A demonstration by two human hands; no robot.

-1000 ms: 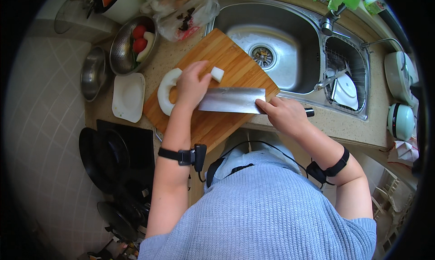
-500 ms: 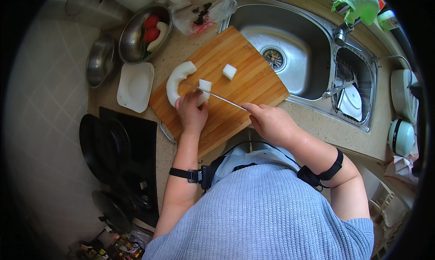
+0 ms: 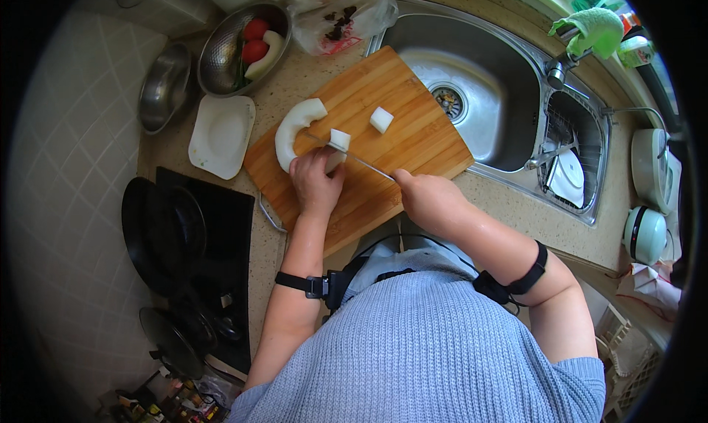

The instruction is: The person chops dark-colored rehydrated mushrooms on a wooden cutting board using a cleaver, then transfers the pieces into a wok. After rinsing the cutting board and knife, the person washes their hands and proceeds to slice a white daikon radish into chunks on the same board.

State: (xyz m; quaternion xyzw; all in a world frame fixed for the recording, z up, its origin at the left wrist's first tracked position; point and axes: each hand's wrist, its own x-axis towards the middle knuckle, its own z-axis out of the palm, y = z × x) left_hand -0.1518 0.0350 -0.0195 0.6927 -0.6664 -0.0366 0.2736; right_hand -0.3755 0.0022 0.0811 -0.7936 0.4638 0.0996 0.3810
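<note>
On a wooden cutting board (image 3: pixel 409 91) my left hand (image 3: pixel 316 183) is closed on a short piece of peeled white winter melon (image 3: pixel 336 162), its fingertips bent over it. A thin-bladed knife (image 3: pixel 372 169) is gripped in my right hand (image 3: pixel 431 202). Its blade crosses the melon at a slant, close by the left fingers, with a white end (image 3: pixel 340 138) showing on the far side. Left of this lies a large curved melon piece (image 3: pixel 285 135), beside my left hand. A loose melon chunk (image 3: pixel 381 120) rests apart, farther right on the board.
A metal bowl (image 3: pixel 214 65) with two red tomatoes (image 3: pixel 255 41) and a melon slice stands far left, near a white dish (image 3: pixel 221 137) and another metal bowl (image 3: pixel 160 91). The sink (image 3: pixel 494 84) borders the board's right. Black pans (image 3: pixel 151 238) sit on the stove at left.
The blade sits more plainly across the small melon piece, its far end standing out beyond the metal. My right hand has shifted slightly left; the whole view has shifted a little.
</note>
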